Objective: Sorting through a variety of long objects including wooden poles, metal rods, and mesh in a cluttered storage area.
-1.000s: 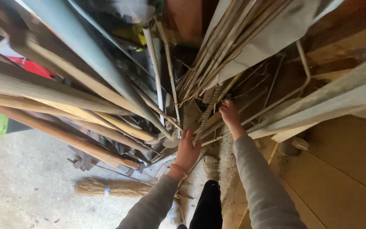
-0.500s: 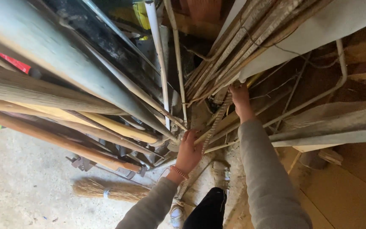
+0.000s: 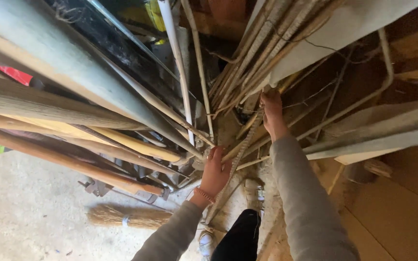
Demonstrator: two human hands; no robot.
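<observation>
At centre frame, the left hand (image 3: 214, 171) is gripping a ribbed steel rod (image 3: 240, 145), while the right hand (image 3: 272, 113) is closing around leaning rods (image 3: 262, 43) above, steadying them.

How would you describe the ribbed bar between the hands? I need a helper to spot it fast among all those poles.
Start at the pile of long wooden handles leaning in from the left, and follow them down to the left hand. Just right of that hand runs a thin ribbed steel bar, rising towards the right hand. Unlike the smooth poles around it, it has a twisted, rope-like surface.
</observation>
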